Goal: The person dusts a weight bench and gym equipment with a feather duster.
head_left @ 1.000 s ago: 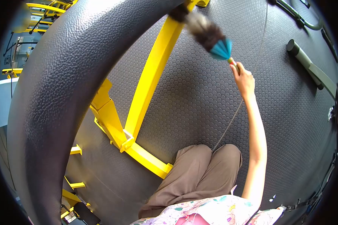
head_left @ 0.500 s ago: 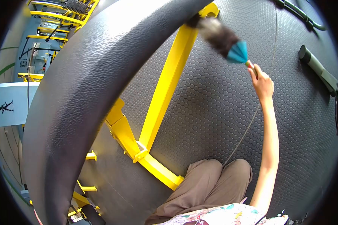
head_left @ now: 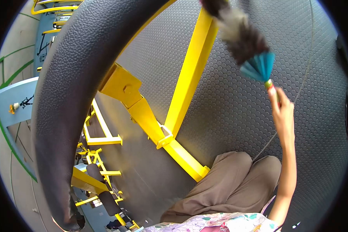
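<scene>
My right hand (head_left: 283, 112) is closed around the short handle of a feather duster (head_left: 249, 40). Its feathers are dark brown with a pale patch, gathered in a teal collar just ahead of my fingers. The blurred feather tip overlaps the upper end of a yellow metal beam (head_left: 190, 73). To the left, a large padded black cushion (head_left: 71, 77) curves over the yellow frame (head_left: 143, 116). My left hand does not show.
Dark studded matting (head_left: 228, 120) covers the floor, with a thin seam running across it. My bent knees (head_left: 236, 166) are close to the frame's foot. More yellow gym equipment (head_left: 104, 139) stands at the left, near a light blue panel (head_left: 17, 100).
The view has shifted, with the cushion and yellow beam at different places in it. My right hand and the duster appear lower and further right. A grey-green tube at the right has left the view.
</scene>
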Demonstrator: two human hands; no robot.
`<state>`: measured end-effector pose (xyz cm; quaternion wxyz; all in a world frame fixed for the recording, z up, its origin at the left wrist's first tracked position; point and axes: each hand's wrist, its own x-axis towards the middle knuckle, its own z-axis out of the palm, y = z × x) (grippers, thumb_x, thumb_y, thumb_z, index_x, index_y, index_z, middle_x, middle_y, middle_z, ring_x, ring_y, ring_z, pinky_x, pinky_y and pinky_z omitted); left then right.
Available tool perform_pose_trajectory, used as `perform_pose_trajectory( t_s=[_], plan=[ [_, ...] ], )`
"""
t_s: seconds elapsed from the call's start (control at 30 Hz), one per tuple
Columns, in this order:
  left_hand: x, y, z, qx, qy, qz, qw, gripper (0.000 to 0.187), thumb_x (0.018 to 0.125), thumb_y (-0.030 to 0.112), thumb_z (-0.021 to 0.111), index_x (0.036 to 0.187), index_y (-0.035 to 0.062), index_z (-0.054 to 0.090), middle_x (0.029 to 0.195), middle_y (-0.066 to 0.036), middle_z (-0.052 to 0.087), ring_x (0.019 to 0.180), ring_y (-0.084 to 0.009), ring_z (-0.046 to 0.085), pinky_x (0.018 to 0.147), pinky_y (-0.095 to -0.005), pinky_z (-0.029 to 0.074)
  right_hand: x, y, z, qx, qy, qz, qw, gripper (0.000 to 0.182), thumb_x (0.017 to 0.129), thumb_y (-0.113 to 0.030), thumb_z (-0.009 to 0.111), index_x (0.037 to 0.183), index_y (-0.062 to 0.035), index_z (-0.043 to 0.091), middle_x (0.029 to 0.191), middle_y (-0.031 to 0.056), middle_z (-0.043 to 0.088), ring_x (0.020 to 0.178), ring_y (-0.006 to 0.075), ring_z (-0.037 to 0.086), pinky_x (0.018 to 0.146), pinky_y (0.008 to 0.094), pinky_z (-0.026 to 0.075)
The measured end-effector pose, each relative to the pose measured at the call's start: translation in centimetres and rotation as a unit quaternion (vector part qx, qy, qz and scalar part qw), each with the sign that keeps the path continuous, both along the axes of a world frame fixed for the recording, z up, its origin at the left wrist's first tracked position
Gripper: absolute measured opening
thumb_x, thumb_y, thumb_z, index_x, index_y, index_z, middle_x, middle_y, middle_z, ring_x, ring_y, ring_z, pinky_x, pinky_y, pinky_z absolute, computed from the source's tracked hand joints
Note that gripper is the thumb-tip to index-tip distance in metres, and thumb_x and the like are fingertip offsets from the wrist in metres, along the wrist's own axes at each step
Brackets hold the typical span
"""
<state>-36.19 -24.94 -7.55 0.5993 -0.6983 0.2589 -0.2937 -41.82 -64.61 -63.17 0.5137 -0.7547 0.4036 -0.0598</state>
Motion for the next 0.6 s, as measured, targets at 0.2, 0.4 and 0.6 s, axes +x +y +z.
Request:
perform_pose_trajectory(
  t_s=[0.2,0.4,0.6],
  plan=[
    [-1.0,-2.4,1.9,0.051,-0.003,0.023,0.998,0.043,0.091,0.023,0.029,0.128,0.0061,0.041,0.135,-0.008,0.039,0.123,-0.0197,0.038,0.101,-0.0287,0.031,-0.8,6.1,7.0,0.191,-0.104,0.123,0.968,0.028,0.086,-0.027,0.054,0.099,-0.0021,0.058,0.06,0.0168,0.054,0.048,0.0233,0.056,0.049,0.0333,0.042],
    [-0.3,-3.8,2.2,0.078,0.003,0.031,0.996,0.043,0.091,0.023,0.028,0.128,0.0063,0.041,0.135,-0.008,0.038,0.124,-0.0196,0.038,0.101,-0.0287,0.031,-2.5,10.3,7.5,0.252,-0.113,0.234,0.932,0.023,0.087,-0.029,0.051,0.091,-0.0062,0.053,0.056,0.0196,0.055,0.056,0.0365,0.058,0.049,0.0439,0.045],
    [0.5,-3.6,1.4,0.08,0.017,0.045,0.996,0.043,0.091,0.023,0.028,0.128,0.0065,0.04,0.135,-0.008,0.038,0.124,-0.0196,0.038,0.101,-0.0288,0.031,-3.0,8.1,7.8,0.127,-0.043,0.242,0.961,0.028,0.085,-0.034,0.053,0.091,-0.0067,0.055,0.053,0.0153,0.055,0.053,0.0322,0.059,0.047,0.0391,0.046]
  ],
)
